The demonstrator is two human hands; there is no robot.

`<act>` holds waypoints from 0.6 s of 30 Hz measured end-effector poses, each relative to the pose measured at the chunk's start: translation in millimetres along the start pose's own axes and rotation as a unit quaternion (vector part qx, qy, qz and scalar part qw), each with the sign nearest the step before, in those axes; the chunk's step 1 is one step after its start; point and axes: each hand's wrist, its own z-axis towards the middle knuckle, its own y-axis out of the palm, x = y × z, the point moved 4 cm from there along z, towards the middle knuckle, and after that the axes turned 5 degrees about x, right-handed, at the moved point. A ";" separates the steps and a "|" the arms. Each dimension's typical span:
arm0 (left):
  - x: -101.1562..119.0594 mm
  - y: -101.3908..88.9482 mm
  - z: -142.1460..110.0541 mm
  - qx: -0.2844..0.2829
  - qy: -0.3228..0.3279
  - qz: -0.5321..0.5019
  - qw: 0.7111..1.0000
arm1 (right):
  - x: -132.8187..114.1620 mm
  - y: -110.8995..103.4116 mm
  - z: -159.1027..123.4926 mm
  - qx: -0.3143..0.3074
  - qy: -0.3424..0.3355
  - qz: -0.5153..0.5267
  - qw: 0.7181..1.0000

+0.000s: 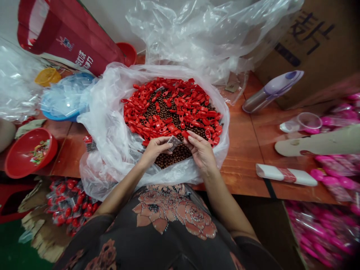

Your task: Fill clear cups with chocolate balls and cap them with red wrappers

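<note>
A large white plastic bag [104, 112] lies spread around a heap of small brown beads [174, 155] topped with many small red plastic pieces [194, 101], shaped like little scoops or caps. Over the near part of the heap, my left hand [154, 150] pinches a small clear plastic box [174, 142]; what is inside it is hard to make out. Just right of the box, my right hand [203, 153] grips a red plastic cap [185, 135] between thumb and fingers. The cap and the box are close together, and I cannot tell whether they touch.
At left are a blue bowl [60, 117] of clear plastic pieces and a red bowl [30, 168]. On the right stand a thermos [270, 92], a clear cup [309, 122] and a white roll [287, 175]. A cardboard box [323, 56] and a red bag [75, 41] are behind.
</note>
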 end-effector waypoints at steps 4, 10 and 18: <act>-1.1 -0.4 1.3 0.006 -0.012 -0.003 1.000 | 1.6 -1.6 -1.1 0.008 0.002 -0.010 1.000; -1.8 2.2 1.5 0.009 -0.028 -0.018 0.999 | 4.5 -2.8 -1.4 0.018 -0.026 -0.040 0.999; -4.5 7.6 -0.8 -0.015 -0.021 -0.053 0.998 | 4.1 0.1 -3.7 0.010 -0.029 -0.038 0.999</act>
